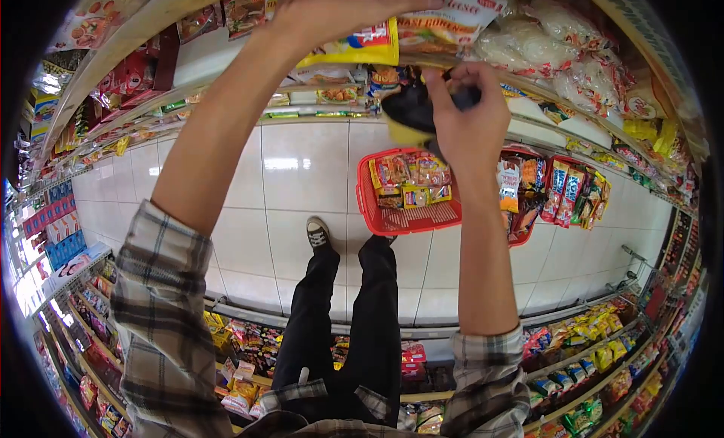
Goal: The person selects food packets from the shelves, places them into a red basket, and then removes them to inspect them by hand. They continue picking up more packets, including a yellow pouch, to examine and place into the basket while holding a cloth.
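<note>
At the top edge of the view, my left hand point(332, 19) lies across the packets on the shelf, one digit stretched out to the right; its other fingers are partly cut off by the frame. Just below that hand is a yellow packet point(377, 44), and beside it a white and orange packet point(441, 23). My right hand point(477, 114) is closed around a black and yellow object point(411, 110), held in front of the shelf edge. Motion blurs this object, and its exact kind is not clear.
A red basket point(366, 200) with several small packets stands on the tiled floor point(294, 166). To its right, another red basket point(520, 238) holds snack packs. Clear bags of white noodles point(535, 42) fill the shelf at upper right. Stocked shelves point(581, 355) run behind my legs.
</note>
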The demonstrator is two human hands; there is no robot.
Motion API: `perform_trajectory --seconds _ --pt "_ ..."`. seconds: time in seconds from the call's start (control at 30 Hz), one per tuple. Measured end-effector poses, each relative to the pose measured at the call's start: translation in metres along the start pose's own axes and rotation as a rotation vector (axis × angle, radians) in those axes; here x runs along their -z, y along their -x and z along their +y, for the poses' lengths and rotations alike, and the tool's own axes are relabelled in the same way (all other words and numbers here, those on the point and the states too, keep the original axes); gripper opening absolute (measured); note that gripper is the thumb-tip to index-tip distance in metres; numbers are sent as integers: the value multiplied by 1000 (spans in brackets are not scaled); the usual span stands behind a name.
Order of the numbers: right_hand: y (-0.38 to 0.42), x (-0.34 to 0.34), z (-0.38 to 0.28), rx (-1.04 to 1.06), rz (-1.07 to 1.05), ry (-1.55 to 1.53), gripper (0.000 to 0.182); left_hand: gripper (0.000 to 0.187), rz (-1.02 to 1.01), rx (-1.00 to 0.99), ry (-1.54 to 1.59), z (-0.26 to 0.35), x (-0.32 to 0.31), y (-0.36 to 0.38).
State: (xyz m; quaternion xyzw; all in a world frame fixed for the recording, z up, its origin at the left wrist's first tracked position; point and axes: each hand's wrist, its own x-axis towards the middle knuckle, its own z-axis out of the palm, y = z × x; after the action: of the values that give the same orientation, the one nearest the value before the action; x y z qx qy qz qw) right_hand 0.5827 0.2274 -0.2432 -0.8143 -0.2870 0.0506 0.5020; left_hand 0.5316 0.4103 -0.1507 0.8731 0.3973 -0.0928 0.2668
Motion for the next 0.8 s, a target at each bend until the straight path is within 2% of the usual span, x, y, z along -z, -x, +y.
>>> perform_trajectory --seconds 0.03,0.1,0.17,0.23,0.27,0.33,0.4,0.47,0.53,0.6,0.67,0.73,0.77,0.8 --pt "7 0 4 6 36 -50 32 114 -39 67 12 2 4 2" --pt "24 4 11 -20 36 -143 36 115 166 -80 -23 -15 -19 -8" --pt "39 3 20 -149 13 -230 35 115 325 -275 -34 -28 -32 -14" --pt "51 4 25 -267 -29 -293 35 109 404 -316 2 -31 -36 -12" --pt "54 4 26 -258 -4 -304 35 106 443 -338 18 -33 -39 -10" --pt "64 3 28 -254 42 -326 37 94 339 -115 61 -28 -31 4" --pt "74 2 39 -373 110 -428 37 83 331 -241 358 -36 -28 26" --pt "79 8 39 -574 141 -632 34 64 452 -404 514 -48 -35 48" --pt "82 17 32 -861 128 -940 31 45 702 -601 520 -73 -71 68" --pt "96 12 56 -1001 85 -1322 25 45 439 -338 709 -93 -102 108" --pt "110 13 47 -1127 -17 -1333 25 52 123 201 977 -118 -130 141" --pt "137 16 55 -1008 -428 -1118 27 57 101 564 1336 -138 -162 161" --pt "151 14 62 -768 -602 -709 32 60 107 655 1439 -148 -176 167" --pt "162 11 42 -632 -739 -645 39 60 97 707 1501 -158 -187 174"
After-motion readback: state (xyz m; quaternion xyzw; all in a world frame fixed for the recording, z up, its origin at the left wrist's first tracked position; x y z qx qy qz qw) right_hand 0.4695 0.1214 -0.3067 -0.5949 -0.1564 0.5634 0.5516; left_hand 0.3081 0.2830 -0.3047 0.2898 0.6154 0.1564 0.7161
